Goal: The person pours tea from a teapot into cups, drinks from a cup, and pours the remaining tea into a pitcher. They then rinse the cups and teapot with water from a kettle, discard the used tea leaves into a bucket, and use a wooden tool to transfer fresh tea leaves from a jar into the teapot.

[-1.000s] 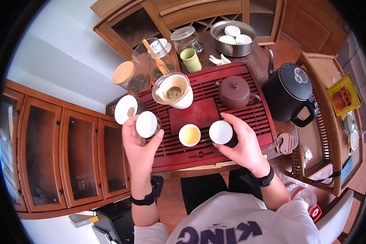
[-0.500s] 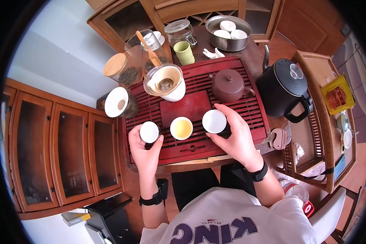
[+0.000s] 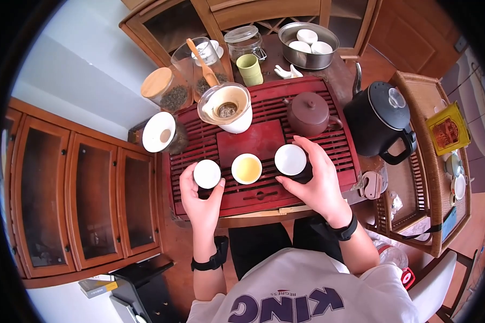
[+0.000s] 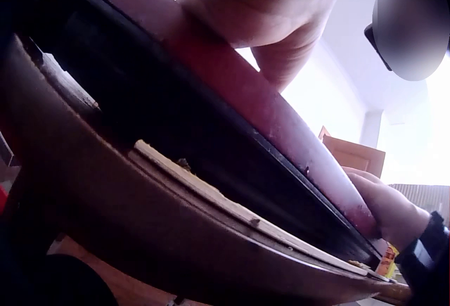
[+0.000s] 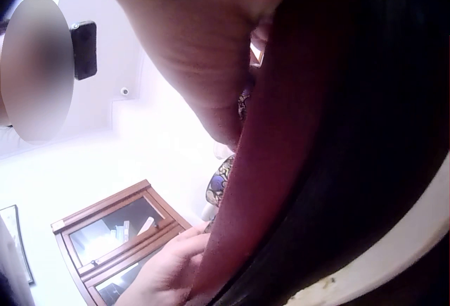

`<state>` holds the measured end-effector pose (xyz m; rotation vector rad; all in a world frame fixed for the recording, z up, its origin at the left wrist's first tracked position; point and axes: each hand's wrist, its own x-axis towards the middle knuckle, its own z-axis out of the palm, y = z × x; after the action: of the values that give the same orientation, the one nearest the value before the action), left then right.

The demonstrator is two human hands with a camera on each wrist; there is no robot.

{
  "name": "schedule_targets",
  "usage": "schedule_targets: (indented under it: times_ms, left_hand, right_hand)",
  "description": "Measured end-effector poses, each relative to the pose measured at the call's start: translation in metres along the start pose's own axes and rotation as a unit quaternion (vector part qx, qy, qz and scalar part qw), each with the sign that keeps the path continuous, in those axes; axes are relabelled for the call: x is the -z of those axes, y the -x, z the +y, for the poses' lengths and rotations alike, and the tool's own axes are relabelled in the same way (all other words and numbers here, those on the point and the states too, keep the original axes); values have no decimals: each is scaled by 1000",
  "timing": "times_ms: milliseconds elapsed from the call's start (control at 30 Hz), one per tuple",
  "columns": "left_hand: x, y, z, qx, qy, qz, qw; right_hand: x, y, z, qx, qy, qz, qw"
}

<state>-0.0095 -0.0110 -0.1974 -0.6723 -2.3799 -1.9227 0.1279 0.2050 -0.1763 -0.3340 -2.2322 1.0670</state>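
Note:
Three teacups stand in a row near the front of the red slatted tea tray [image 3: 328, 137]. My left hand [image 3: 201, 207] holds the left, white-lined cup [image 3: 207, 174] between thumb and fingers. At the right end, my right hand [image 3: 323, 188] has its thumb and fingers round another white-lined cup [image 3: 290, 160]. Between them, untouched, is a cup of yellow tea [image 3: 247, 169]. From the right wrist, a patterned cup wall [image 5: 218, 183] shows past the tray edge. The left wrist view shows my left hand [image 4: 264, 10] over that edge; its cup is hidden there.
Behind the cups stand a strainer on a white pitcher [image 3: 227, 110] and a brown clay teapot [image 3: 309, 114]. A black kettle [image 3: 380, 118] is right of the tray. At left are a tipped white-lined vessel [image 3: 159, 132] and a wooden-lidded tea jar [image 3: 157, 82].
My left hand has brought its cup down and rightward from beside the tipped vessel to the row by the tea-filled cup. The right hand stays round its cup.

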Motion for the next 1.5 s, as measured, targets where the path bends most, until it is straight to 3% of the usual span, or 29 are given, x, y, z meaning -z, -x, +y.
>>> schedule_targets:
  times_ms: [200,267,367,533,667,900,1133,1433,1500]
  left_hand:
    - [-4,1,-1,-19,-27,3,999]
    - [-6,1,-6,-25,-44,9,999]
    - [-6,2,-6,-35,-85,27,995]
    - [-8,2,-9,-73,-129,43,988]
    - [-9,3,-7,-71,-126,52,988]
    - [-10,2,-4,-104,-191,60,974]
    - [-9,4,2,-85,-220,44,971]
    - [-9,5,4,-85,-214,42,972]
    - [-9,5,5,-99,-236,42,966]
  right_hand:
    - [6,5,4,38,13,11,999]
    - [9,6,11,162,2,43,986]
    - [13,3,-2,196,29,21,980]
    - [-8,-20,-53,159,133,-50,977]
    - [-33,-23,-60,117,250,-65,959]
    - [-44,-21,-60,113,347,-103,925]
    - [-52,-27,-51,122,363,-107,917]
    - [-16,-57,-69,167,187,-90,964]
    - [1,-74,-80,102,130,-175,971]
